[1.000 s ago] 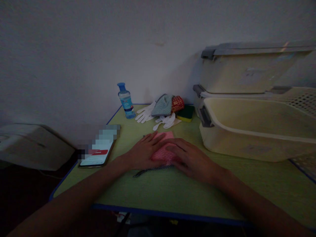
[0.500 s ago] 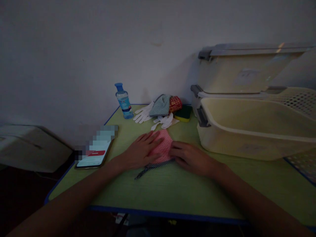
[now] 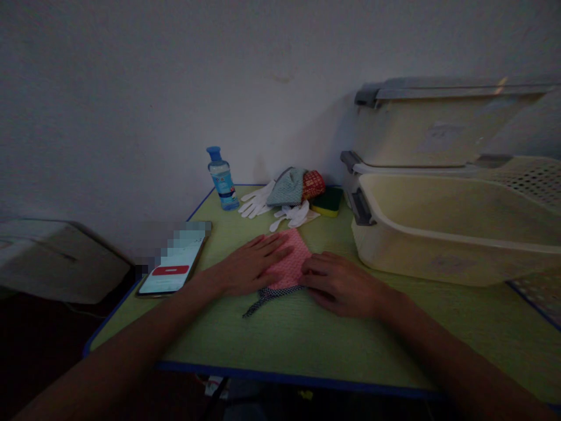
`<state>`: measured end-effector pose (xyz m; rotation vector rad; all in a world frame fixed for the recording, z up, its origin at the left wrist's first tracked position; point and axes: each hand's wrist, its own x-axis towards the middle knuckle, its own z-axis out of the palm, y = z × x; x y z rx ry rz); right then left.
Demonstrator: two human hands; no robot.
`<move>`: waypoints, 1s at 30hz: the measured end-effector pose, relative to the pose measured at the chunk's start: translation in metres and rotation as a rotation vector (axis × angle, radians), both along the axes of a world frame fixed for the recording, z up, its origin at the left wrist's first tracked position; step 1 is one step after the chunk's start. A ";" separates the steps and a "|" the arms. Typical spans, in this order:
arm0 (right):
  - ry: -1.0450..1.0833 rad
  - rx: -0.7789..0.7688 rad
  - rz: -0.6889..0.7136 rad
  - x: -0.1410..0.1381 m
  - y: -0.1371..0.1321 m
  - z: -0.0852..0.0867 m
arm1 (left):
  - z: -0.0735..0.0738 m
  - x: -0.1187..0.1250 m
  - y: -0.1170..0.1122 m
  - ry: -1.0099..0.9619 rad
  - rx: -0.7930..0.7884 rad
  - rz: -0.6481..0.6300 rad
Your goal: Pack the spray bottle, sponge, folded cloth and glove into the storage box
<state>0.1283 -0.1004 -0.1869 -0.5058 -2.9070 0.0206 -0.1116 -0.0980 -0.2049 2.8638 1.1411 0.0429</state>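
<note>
A pink patterned cloth [image 3: 290, 260] lies on the table, with a dark checked trim and a loose strap [image 3: 254, 308] at its near edge. My left hand [image 3: 250, 266] rests flat on its left side, fingers stretched out and spread. At the right edge of the cloth, my right hand [image 3: 339, 283] has its fingers bent and closed on the fabric; the fingertips are partly hidden. Just beyond the cloth are white gloves [image 3: 294, 215], a grey-blue cloth item [image 3: 287, 188] and a red patterned one [image 3: 312, 184].
A blue-capped bottle [image 3: 225, 188] stands at the back left, and a phone [image 3: 170, 270] lies near the left edge. A green and yellow sponge [image 3: 328, 202] sits at the back. Cream plastic bins [image 3: 421, 257] take up the right side of the green table [image 3: 280, 345].
My right hand has shifted slightly along the right edge of the cloth. My left hand stays spread on it. The whole view has shifted a little.
</note>
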 end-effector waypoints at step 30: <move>0.099 0.058 -0.070 -0.011 -0.001 -0.002 | 0.004 0.028 -0.012 -0.539 -0.153 -0.074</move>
